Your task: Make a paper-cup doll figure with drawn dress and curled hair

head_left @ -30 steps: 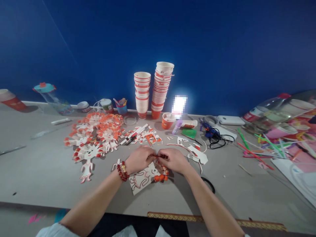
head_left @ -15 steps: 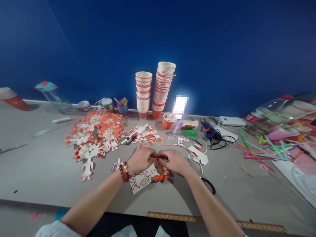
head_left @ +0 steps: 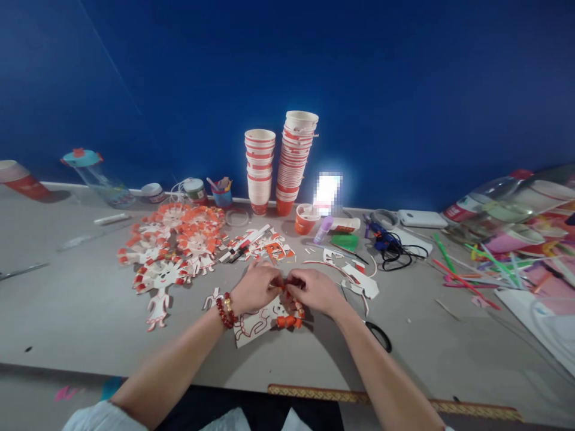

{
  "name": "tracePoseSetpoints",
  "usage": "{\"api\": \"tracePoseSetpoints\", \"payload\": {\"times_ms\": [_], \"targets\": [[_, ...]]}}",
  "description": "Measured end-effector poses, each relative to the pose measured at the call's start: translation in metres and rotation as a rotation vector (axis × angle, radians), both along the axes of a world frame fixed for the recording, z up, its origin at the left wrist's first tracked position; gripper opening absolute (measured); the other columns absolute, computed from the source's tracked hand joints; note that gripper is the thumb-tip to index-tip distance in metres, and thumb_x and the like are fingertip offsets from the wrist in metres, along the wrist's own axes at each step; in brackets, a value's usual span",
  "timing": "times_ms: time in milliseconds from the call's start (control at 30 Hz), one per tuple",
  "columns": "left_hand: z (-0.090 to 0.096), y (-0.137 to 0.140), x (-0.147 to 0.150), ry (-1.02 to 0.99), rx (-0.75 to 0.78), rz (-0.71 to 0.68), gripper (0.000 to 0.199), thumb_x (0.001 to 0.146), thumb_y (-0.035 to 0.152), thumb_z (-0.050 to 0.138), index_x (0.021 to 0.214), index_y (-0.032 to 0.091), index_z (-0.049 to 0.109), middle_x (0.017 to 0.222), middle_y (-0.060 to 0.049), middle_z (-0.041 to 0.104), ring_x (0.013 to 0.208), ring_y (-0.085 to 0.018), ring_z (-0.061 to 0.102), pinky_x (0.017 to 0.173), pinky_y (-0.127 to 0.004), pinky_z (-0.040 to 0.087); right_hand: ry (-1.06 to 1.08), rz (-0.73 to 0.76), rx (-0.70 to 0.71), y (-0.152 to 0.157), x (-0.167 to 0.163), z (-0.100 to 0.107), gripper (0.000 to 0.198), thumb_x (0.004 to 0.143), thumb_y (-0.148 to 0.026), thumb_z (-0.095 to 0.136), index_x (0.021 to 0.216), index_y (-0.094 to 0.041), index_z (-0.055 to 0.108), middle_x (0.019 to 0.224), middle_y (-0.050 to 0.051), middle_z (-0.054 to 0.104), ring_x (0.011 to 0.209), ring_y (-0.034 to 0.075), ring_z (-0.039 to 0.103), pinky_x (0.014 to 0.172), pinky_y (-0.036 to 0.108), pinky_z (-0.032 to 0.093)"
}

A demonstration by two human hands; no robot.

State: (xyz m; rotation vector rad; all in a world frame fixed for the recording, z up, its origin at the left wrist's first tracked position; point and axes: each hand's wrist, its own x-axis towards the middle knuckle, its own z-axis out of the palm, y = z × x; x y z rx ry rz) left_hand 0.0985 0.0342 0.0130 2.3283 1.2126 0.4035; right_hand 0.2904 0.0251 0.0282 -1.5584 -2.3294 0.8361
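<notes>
Low over the table, my left hand [head_left: 259,288] and my right hand [head_left: 314,290] meet fingertip to fingertip. Both pinch the fringed edge of a paper cutout [head_left: 256,323], white with a drawn figure and curled orange strips. The fingers hide part of its fringe. A beaded bracelet circles my left wrist. Left of that wrist lies a small white cut-out body piece [head_left: 213,297]. Black-handled scissors [head_left: 378,336] rest by my right forearm, their blades partly covered.
Finished-looking paper figures [head_left: 164,275] are heaped on the left. Paper scraps [head_left: 274,245] and two tall paper cup stacks [head_left: 259,173] stand behind my hands. A blue glue gun [head_left: 384,239] with a black cord, a purple glue stick [head_left: 323,230] and pipe cleaners [head_left: 467,284] lie rightward.
The paper cutout has turned and shifted slightly under my hands. Both hands keep pinching its fringe, with only small finger movement.
</notes>
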Motion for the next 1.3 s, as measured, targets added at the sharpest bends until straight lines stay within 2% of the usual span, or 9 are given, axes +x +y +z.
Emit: {"api": "tracePoseSetpoints", "payload": {"times_ms": [133,400,533,600,700,767,900,1067,1300], "targets": [[0.001,-0.001,0.0,-0.022,0.019,-0.004,0.01,0.082,0.021,0.056,0.081,0.02,0.066,0.084,-0.002,0.069,0.09,-0.022,0.061,0.101,-0.043,0.032,0.019,0.029,0.093,0.0,0.0,-0.004,0.018,0.086,-0.021,0.054,0.098,-0.022,0.067,0.09,0.003,0.072,0.08,0.018,0.062,0.067,0.025,0.037],[0.002,-0.001,0.0,-0.018,0.031,-0.014,0.007,0.081,0.021,0.056,0.077,0.019,0.062,0.083,-0.002,0.068,0.088,-0.021,0.06,0.092,-0.037,0.037,-0.072,0.107,0.188,0.002,-0.001,-0.006,0.017,0.09,-0.018,0.05,0.089,-0.022,0.067,0.083,0.003,0.07,0.078,0.017,0.059,0.067,0.025,0.033],[0.005,-0.003,0.0,-0.021,0.044,-0.019,0.008,0.082,0.023,0.056,0.077,0.019,0.061,0.081,-0.003,0.066,0.089,-0.022,0.059,0.094,-0.039,0.037,-0.073,0.109,0.234,0.001,0.0,-0.005,0.016,0.092,-0.02,0.05,0.086,-0.022,0.065,0.078,0.001,0.068,0.075,0.016,0.058,0.065,0.024,0.032],[0.007,-0.003,0.0,-0.031,0.03,-0.015,0.007,0.082,0.021,0.056,0.08,0.019,0.063,0.081,-0.002,0.067,0.09,-0.022,0.059,0.096,-0.04,0.036,-0.088,0.029,0.261,0.0,0.001,-0.006,0.017,0.095,-0.024,0.047,0.089,-0.022,0.064,0.077,0.001,0.067,0.072,0.016,0.059,0.063,0.024,0.031],[0.008,-0.003,0.0,-0.042,0.003,-0.006,0.007,0.081,0.02,0.057,0.082,0.02,0.065,0.081,-0.002,0.067,0.092,-0.022,0.059,0.098,-0.041,0.035,-0.181,-0.209,0.32,0.001,0.004,-0.007,0.03,0.1,-0.036,0.04,0.09,-0.021,0.063,0.069,0.003,0.066,0.064,0.018,0.058,0.06,0.026,0.03],[0.008,-0.002,0.0,-0.039,-0.006,-0.001,0.007,0.081,0.02,0.058,0.081,0.02,0.065,0.08,-0.002,0.067,0.091,-0.022,0.059,0.1,-0.042,0.034,-0.209,-0.302,0.37,0.002,0.008,-0.008,0.032,0.1,-0.035,0.039,0.09,-0.02,0.065,0.071,0.005,0.067,0.067,0.02,0.059,0.062,0.028,0.032],[0.006,-0.001,0.001,-0.02,-0.02,0.008,0.008,0.08,0.018,0.057,0.081,0.02,0.065,0.081,-0.002,0.068,0.091,-0.022,0.059,0.103,-0.043,0.032,-0.085,-0.169,0.422,0.002,0.01,-0.005,0.025,0.096,-0.021,0.043,0.109,-0.022,0.065,0.1,0.008,0.071,0.089,0.021,0.062,0.074,0.028,0.038],[0.005,-0.001,0.002,-0.009,-0.016,0.029,0.01,0.084,0.019,0.055,0.084,0.021,0.065,0.085,-0.002,0.07,0.094,-0.022,0.06,0.104,-0.044,0.031,-0.184,0.072,0.204,-0.003,0.003,0.006,0.021,0.095,-0.03,0.05,0.089,-0.023,0.069,0.08,0.003,0.068,0.079,0.018,0.06,0.065,0.026,0.033],[0.003,-0.001,0.003,0.019,0.002,0.021,0.013,0.084,0.018,0.053,0.083,0.021,0.065,0.083,-0.001,0.069,0.093,-0.022,0.06,0.106,-0.048,0.028,-0.218,0.13,0.175,-0.003,0.0,0.005,0.023,0.096,-0.028,0.048,0.084,-0.02,0.067,0.078,0.004,0.065,0.076,0.018,0.057,0.064,0.026,0.03]]}}
